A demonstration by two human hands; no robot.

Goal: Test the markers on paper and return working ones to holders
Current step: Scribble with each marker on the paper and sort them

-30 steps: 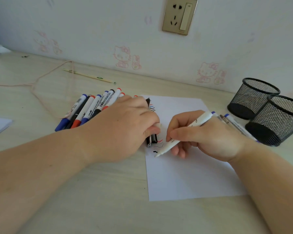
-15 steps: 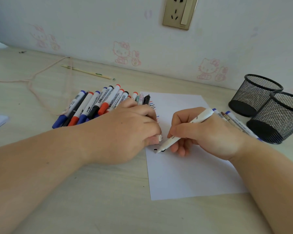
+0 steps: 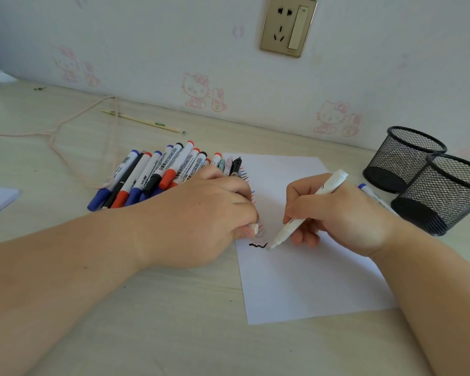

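Head view, sole camera: worn at the person's head, wide-angle, facing forward and down across the desk (image 3: 65,335) toward the wall (image 3: 147,36). Close range: both forearms enter from the bottom edge and fill the foreground. Frame reaches the wall socket (image 3: 288,25) at top. No second view to share any part of the scene.

Pale wooden desk (image 3: 174,335); white cartoon-cat wallpaper (image 3: 174,44); gold wall socket (image 3: 288,25); daylight.

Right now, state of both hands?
Left hand: fingers curled, resting on the paper edge beside the markers; whether it holds anything cannot be told.
Right hand: grips a white marker, tip on the paper.
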